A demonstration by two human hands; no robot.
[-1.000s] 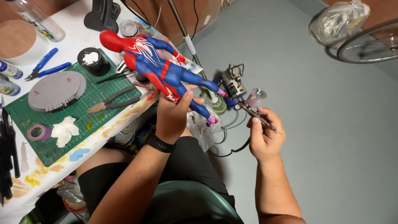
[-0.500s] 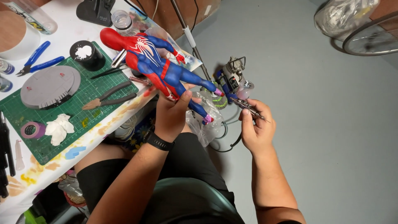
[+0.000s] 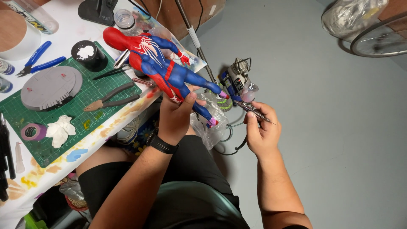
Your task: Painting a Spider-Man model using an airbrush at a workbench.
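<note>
While the left hand (image 3: 176, 116) keeps gripping the figure (image 3: 163, 70), the right hand (image 3: 260, 131), clasping the airbrush (image 3: 254, 111), has drawn slightly away.

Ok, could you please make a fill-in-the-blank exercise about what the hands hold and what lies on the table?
1. The left hand holds a red and ____ figure above the table edge.
2. The right hand holds a thin metal airbrush, and its tip points away from the ____.
3. A grey round base lies on the ____ cutting mat.
4. The blue-handled pliers lie on the white table, outside the ____.

Missing words: blue; figure; green; mat
</note>
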